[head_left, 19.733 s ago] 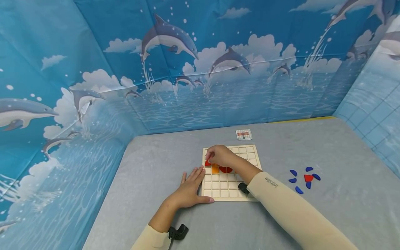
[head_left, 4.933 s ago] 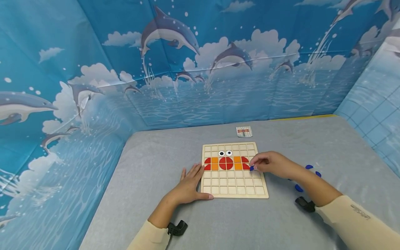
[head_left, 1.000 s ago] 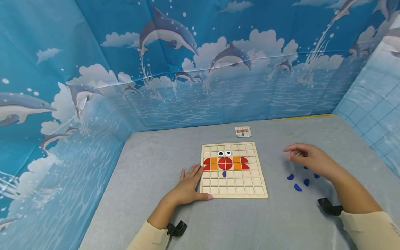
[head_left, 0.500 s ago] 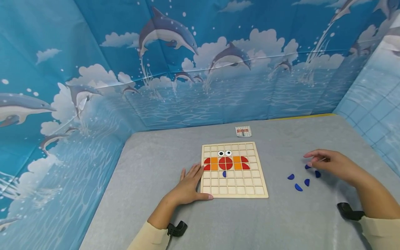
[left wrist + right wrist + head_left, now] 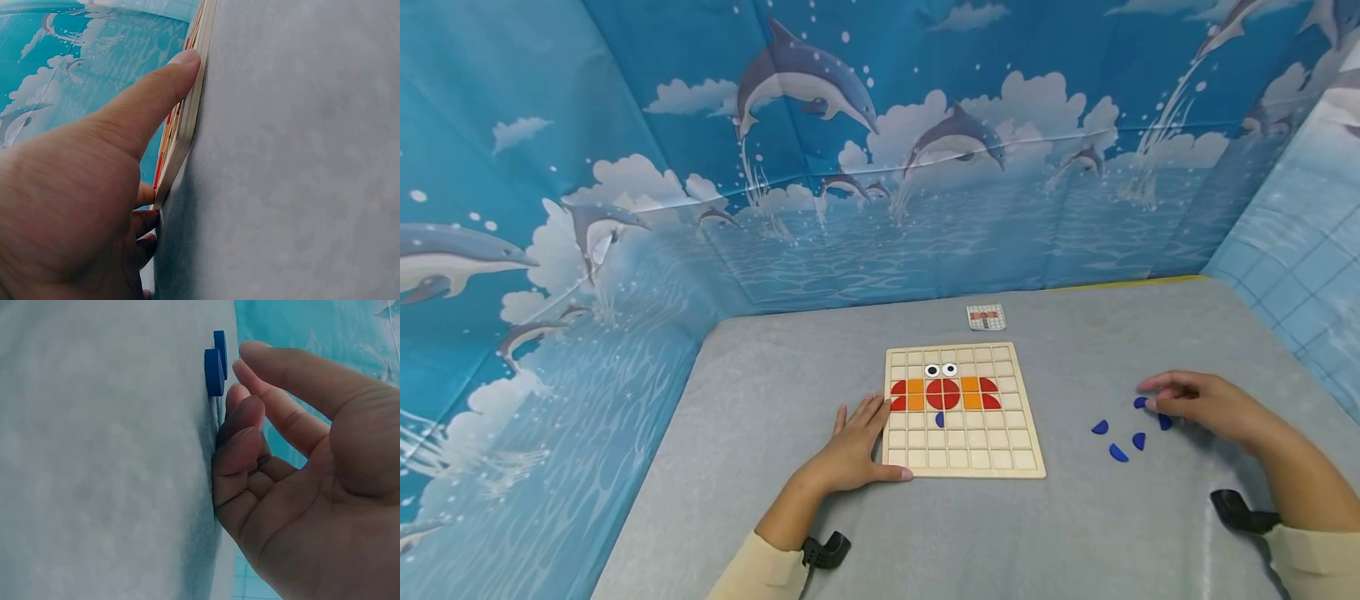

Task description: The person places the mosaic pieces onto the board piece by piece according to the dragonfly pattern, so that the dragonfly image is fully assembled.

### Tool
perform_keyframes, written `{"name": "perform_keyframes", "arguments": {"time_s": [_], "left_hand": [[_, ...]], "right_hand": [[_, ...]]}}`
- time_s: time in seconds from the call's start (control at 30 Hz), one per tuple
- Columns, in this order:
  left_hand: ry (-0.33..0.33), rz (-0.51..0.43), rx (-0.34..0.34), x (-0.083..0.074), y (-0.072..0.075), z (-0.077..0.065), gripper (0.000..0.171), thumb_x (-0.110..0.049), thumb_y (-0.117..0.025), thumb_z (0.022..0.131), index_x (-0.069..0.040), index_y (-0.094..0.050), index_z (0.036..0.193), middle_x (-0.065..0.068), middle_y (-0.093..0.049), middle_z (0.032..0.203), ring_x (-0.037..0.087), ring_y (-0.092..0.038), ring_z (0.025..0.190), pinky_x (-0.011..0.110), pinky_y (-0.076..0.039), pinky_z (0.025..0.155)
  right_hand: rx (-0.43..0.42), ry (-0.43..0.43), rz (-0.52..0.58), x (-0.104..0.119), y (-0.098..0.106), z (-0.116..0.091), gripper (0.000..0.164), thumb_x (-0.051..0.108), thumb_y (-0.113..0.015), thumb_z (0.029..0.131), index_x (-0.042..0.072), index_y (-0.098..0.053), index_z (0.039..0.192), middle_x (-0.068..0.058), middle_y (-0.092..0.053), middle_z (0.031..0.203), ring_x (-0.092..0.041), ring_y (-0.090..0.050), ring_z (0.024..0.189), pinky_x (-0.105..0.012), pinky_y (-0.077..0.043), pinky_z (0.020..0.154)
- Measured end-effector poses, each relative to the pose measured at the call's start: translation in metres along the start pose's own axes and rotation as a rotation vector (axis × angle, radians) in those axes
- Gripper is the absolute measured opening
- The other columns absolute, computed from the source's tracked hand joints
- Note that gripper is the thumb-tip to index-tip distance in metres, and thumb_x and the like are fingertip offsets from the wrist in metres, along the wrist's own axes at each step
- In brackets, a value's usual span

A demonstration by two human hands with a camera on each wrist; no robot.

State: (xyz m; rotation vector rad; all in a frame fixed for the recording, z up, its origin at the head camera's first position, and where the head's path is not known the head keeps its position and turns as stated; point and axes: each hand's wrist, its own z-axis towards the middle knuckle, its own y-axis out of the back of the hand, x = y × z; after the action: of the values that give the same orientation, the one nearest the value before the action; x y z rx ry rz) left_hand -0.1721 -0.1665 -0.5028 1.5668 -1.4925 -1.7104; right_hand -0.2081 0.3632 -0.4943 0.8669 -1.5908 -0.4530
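Note:
A wooden grid board (image 5: 977, 458) lies on the grey tabletop. My left hand (image 5: 850, 454) rests along its left side, fingers extended at the edge and thumb on the near corner. On the board sit a red circle (image 5: 942, 394) of quarter pieces, orange squares (image 5: 915, 394), red quarter pieces (image 5: 988, 393), two eye pieces (image 5: 932, 370) and one blue half-round piece (image 5: 940, 420). My right hand (image 5: 1213, 408) hovers low at the right, thumb and index finger apart around a loose blue half-round piece (image 5: 1140, 402). In the right wrist view, blue pieces (image 5: 214, 373) stand beyond the fingertips.
More blue half-round pieces (image 5: 1118, 452) lie scattered on the table (image 5: 1075, 533) right of the board. A small printed pattern card (image 5: 986, 317) lies behind the board. A dolphin-print curtain (image 5: 850, 242) hangs along the back and left.
My right hand has moved right from beside the board and lowered over the loose blue pieces. The blue half-round piece it held earlier now lies on the board. My left hand stays put.

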Motion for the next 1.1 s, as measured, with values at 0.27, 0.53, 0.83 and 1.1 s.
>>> {"name": "perform_keyframes", "arguments": {"time_s": [0.27,0.53,0.83,1.1], "left_hand": [[0.001,0.005,-0.003,-0.002,0.0009,-0.0007,0.118,-0.069,-0.074,0.078,-0.015,-0.014,0.164,0.002,-0.009,0.172,0.024,-0.004,0.16,0.061,0.004,0.125],[0.008,-0.004,-0.004,-0.0017,0.0002,-0.0025,0.118,-0.068,-0.075,0.078,-0.015,-0.016,0.164,0.002,-0.01,0.172,0.024,-0.004,0.16,0.061,0.005,0.125],[-0.001,-0.004,-0.009,-0.0016,-0.0001,-0.0011,0.117,-0.069,-0.075,0.078,-0.015,-0.016,0.164,0.002,-0.011,0.172,0.024,-0.004,0.16,0.062,0.005,0.125],[-0.006,-0.01,-0.011,-0.0028,0.0004,-0.0025,0.118,-0.069,-0.075,0.078,-0.015,-0.017,0.164,0.003,-0.011,0.172,0.025,-0.005,0.16,0.063,0.004,0.124]], "right_hand": [[-0.016,-0.006,-0.016,-0.001,-0.0025,-0.0017,0.047,0.036,-0.067,0.098,-0.001,-0.065,0.127,-0.001,-0.059,0.092,-0.009,-0.049,0.072,-0.025,-0.043,0.062],[-0.033,0.031,-0.05,-0.0003,-0.0077,-0.0011,0.038,0.029,-0.069,0.097,0.0,-0.068,0.12,0.0,-0.058,0.088,-0.008,-0.048,0.069,-0.025,-0.042,0.061],[-0.04,0.004,-0.064,0.0017,-0.0062,-0.0032,0.032,0.028,-0.07,0.096,0.0,-0.068,0.113,-0.001,-0.057,0.087,-0.007,-0.047,0.069,-0.025,-0.04,0.06],[-0.042,0.003,-0.031,0.0022,-0.0062,-0.0036,0.027,0.026,-0.07,0.094,0.003,-0.065,0.107,-0.002,-0.058,0.087,-0.008,-0.048,0.072,-0.024,-0.043,0.061]]}}
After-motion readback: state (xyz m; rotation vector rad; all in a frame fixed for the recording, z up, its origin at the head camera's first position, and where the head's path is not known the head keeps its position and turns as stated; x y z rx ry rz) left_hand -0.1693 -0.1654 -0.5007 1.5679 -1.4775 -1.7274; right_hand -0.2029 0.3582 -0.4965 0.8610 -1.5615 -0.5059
